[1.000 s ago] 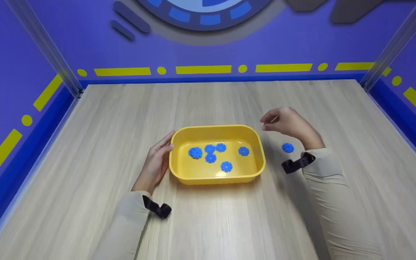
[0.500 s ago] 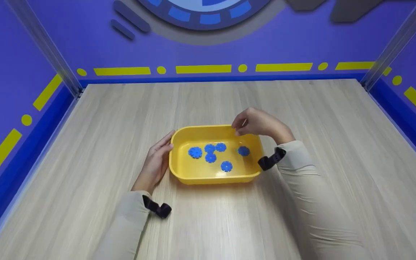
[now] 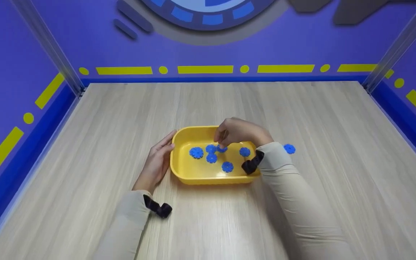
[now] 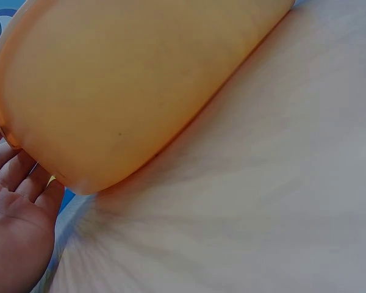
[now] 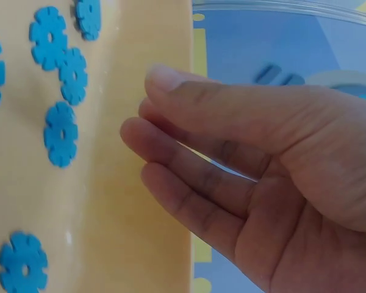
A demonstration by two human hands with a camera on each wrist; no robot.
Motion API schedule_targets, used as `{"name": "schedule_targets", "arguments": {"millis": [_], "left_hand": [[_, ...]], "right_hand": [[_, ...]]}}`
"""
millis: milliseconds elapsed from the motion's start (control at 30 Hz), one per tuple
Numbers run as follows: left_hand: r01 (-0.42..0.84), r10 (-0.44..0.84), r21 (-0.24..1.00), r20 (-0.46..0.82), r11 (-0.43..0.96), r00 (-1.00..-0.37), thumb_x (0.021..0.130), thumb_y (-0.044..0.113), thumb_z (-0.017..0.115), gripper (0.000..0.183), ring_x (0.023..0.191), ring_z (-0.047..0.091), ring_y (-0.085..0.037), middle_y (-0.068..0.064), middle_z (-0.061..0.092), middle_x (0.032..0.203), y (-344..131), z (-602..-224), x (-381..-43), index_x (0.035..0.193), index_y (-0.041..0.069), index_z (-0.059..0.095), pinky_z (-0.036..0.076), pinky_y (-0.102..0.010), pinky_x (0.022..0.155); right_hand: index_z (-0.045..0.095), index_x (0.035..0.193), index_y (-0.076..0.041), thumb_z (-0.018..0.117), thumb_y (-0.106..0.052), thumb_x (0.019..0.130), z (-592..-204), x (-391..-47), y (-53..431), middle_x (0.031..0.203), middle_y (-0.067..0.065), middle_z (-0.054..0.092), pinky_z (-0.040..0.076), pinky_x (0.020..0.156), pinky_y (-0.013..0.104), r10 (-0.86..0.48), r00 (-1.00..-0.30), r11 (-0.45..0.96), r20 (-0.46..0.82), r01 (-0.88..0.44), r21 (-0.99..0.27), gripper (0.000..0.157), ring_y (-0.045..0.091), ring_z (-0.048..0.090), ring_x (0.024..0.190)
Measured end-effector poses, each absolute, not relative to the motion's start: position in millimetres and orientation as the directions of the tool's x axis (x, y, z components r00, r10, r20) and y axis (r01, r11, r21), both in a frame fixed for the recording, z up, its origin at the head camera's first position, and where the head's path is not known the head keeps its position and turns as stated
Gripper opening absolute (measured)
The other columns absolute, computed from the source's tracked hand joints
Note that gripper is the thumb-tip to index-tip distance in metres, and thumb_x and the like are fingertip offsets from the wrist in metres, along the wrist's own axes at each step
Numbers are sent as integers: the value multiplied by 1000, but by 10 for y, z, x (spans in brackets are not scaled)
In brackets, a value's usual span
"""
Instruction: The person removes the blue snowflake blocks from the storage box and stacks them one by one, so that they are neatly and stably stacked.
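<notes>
A yellow plastic bin (image 3: 197,180) stands mid-table with several blue notched interlocking discs (image 3: 227,167) lying flat on its floor. My left hand (image 3: 156,162) holds the bin's left end, thumb at the rim and fingers along the outer wall; in the left wrist view the bin's side partly hides those fingers. Over the bin's back right part hovers my right hand (image 3: 242,131), fingers loosely bent, fingertips just above a disc (image 3: 222,148) that they partly cover. In the right wrist view a gap shows between thumb and fingers, with nothing in it.
One more blue disc (image 3: 289,148) lies on the wooden table (image 3: 121,119) to the right of the bin, beside my right sleeve. Blue-purple panels (image 3: 208,54) with yellow marks enclose the table at the back and sides.
My right hand has moved left and forward-down, from right of the bin to above its inside. The left hand and the bin keep their places.
</notes>
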State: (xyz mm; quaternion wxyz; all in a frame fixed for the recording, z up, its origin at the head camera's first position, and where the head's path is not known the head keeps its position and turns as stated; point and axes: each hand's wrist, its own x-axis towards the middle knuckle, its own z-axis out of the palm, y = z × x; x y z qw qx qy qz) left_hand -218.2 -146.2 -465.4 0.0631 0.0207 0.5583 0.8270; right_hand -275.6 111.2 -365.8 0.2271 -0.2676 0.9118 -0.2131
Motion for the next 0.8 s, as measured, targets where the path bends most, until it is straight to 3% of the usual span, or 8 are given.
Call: {"name": "schedule_targets", "arguments": {"millis": [400,800], "left_hand": [[-74,136,920,-23,-384,-990,95,2,45,54,144,29,-20,-10,29,157,-1464,-4658,-2177,148,2,35,31,-32,116],[-73,120,918,-28,-389,-992,95,2,46,53,145,26,-19,-10,30,157,-1452,-4661,-2187,147,1,36,28,-32,118]], "right_hand": [[74,104,-7,75,-6,81,-3816,-2815,905,102,6,73,57,80,29,-655,-664,738,-360,-459,-495,23,18,67,90],[75,101,-13,75,-7,81,-3910,-2760,815,92,0,69,54,79,27,-619,-675,773,-402,-430,-467,21,14,59,82]]}}
